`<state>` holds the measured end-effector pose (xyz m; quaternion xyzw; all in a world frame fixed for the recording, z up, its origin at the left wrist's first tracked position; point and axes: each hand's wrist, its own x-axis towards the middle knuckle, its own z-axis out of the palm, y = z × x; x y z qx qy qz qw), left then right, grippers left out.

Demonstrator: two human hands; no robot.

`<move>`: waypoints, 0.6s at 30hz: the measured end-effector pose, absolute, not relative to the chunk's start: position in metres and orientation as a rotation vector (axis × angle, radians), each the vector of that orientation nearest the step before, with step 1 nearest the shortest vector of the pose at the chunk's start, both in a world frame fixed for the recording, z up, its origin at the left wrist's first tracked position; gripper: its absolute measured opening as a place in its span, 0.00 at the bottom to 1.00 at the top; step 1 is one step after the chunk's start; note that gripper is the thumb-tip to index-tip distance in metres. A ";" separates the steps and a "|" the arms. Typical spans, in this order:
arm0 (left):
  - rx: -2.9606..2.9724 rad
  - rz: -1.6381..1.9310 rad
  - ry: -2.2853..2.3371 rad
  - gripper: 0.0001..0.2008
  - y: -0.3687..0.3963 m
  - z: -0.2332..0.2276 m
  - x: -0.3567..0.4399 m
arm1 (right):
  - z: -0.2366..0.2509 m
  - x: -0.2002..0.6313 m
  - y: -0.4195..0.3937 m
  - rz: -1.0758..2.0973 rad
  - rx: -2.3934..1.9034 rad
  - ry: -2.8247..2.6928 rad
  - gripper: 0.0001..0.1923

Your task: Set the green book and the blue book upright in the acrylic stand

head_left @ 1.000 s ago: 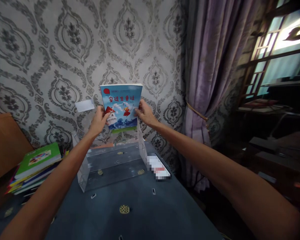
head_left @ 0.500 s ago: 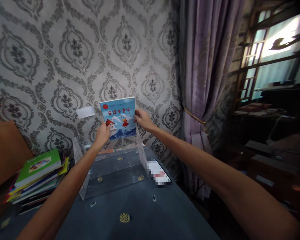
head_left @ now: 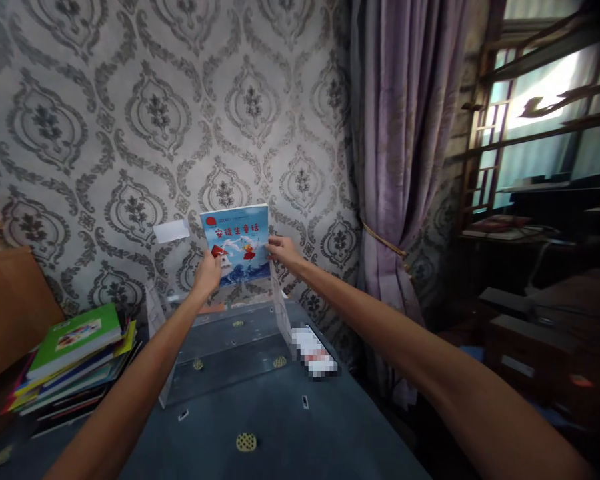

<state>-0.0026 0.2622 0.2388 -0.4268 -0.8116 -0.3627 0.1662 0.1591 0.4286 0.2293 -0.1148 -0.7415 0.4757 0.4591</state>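
A blue children's book (head_left: 240, 243) with red Chinese lettering stands upright, its cover facing me. My left hand (head_left: 209, 272) grips its left edge, thumb on the cover. On the right edge, my right hand (head_left: 283, 253) pinches the book with bent fingers. Below and around it is a clear plastic rack (head_left: 283, 313), with transparent side panels and tiers on the table. The book is at the rack's rear; whether its lower edge touches the rack I cannot tell.
To the left lies a stack of books (head_left: 75, 340) with a green one on top, beside a brown wooden box (head_left: 17, 307). A blurred-out phone (head_left: 314, 352) rests right of the rack on the dark table (head_left: 330, 427). Behind are patterned wallpaper and a purple curtain (head_left: 395, 133).
Both hands have lowered the book slightly toward the rack, and still hold it. The camera view has shifted a little.
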 end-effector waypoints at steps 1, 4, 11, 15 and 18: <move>-1.213 -1.034 -2.320 0.13 0.262 0.239 -0.002 | 0.230 0.159 0.428 1.192 -0.287 -1.817 0.11; -1.233 -1.052 -2.325 0.12 0.261 0.240 -0.001 | 0.231 0.159 0.427 1.236 -0.300 -1.794 0.11; -1.357 -1.097 -2.311 0.12 0.257 0.244 -0.010 | 0.233 0.161 0.422 1.287 -0.330 -1.773 0.14; -1.447 -1.139 -2.269 0.14 0.255 0.248 -0.015 | 0.234 0.162 0.416 1.296 -0.341 -1.758 0.13; -1.479 -1.160 -2.253 0.13 0.252 0.248 -0.018 | 0.233 0.165 0.411 1.302 -0.345 -1.747 0.13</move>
